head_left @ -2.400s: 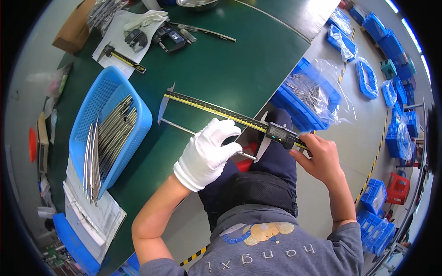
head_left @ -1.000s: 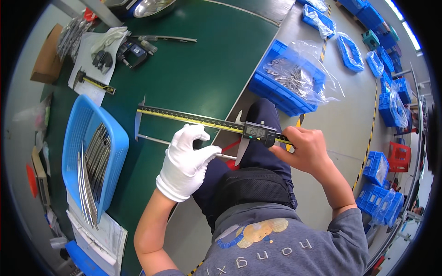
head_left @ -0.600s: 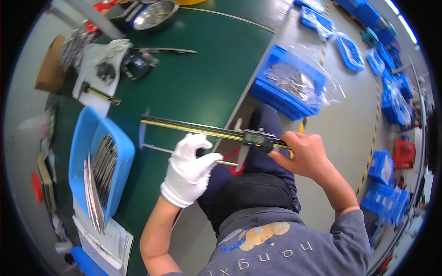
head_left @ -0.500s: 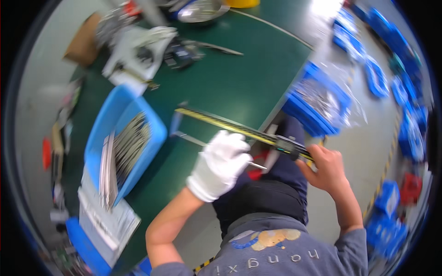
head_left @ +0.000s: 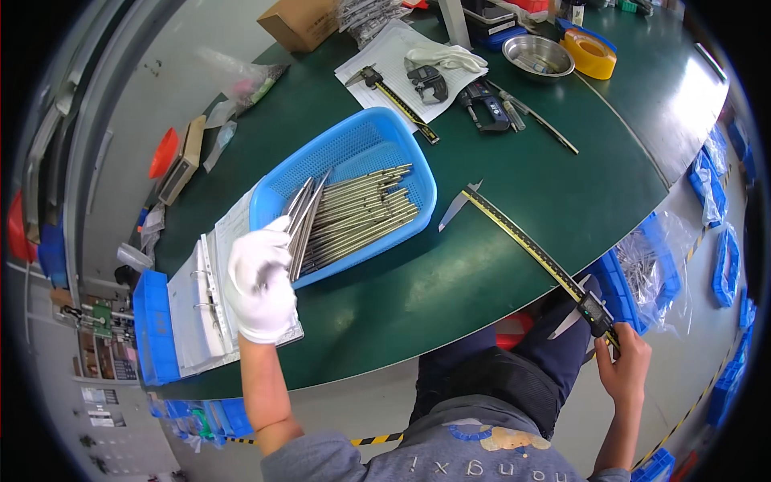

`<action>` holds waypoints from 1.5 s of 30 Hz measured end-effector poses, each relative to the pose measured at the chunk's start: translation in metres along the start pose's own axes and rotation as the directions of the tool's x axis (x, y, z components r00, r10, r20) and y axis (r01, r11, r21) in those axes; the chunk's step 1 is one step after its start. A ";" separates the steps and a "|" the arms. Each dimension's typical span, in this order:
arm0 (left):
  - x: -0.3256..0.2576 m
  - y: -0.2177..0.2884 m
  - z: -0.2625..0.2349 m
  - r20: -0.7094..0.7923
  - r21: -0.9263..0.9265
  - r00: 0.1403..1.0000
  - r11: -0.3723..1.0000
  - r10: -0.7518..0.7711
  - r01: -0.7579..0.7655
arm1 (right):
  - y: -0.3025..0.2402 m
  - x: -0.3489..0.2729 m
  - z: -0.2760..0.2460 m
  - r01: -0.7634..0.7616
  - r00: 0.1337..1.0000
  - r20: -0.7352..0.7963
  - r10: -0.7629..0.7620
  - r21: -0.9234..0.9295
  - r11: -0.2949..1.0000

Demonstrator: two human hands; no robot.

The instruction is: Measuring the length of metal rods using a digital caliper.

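Note:
My right hand (head_left: 625, 360), bare, is closed round the readout end of a long digital caliper (head_left: 530, 245). Its jaws are spread wide with nothing between them; the beam slants over the table's edge, its far jaw above the green top. My left hand (head_left: 262, 281), in a white glove, is at the near left side of a blue plastic basket (head_left: 353, 269). Its fingers are curled, with the fingertips beside some tilted metal rods (head_left: 308, 215); whether it grips one is hidden. More metal rods (head_left: 365, 205) lie in rows in the basket.
An open ring binder (head_left: 197, 301) lies under my left hand, beside a blue bin (head_left: 155, 325). Farther back are a smaller caliper (head_left: 393, 98), micrometers (head_left: 484, 106), a metal bowl (head_left: 538, 58) and yellow tape (head_left: 590, 55). A blue crate (head_left: 642, 277) of metal parts stands right.
The view has turned. My left hand, which held a thin rod along the caliper between its jaws, has moved left to the basket. The caliper stays in my right hand, its jaws now empty.

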State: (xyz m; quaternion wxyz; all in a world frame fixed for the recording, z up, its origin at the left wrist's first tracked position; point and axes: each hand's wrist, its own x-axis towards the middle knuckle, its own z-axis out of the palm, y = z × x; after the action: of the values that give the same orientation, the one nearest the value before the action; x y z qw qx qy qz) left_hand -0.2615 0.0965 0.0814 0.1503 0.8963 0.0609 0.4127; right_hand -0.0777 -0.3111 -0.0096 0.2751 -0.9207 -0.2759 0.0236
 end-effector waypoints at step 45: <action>0.085 -0.089 0.118 0.805 0.417 0.517 0.897 -0.290 -0.146 | -0.004 0.003 0.003 0.064 0.998 -0.013 -0.065 -0.072 0.995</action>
State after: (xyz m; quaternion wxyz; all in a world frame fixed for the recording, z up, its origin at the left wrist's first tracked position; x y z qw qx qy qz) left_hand -0.1158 0.1750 0.0418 -0.0255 0.9876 0.1080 -0.1114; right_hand -0.0779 -0.3059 -0.0097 0.2447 -0.9207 -0.3040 -0.0023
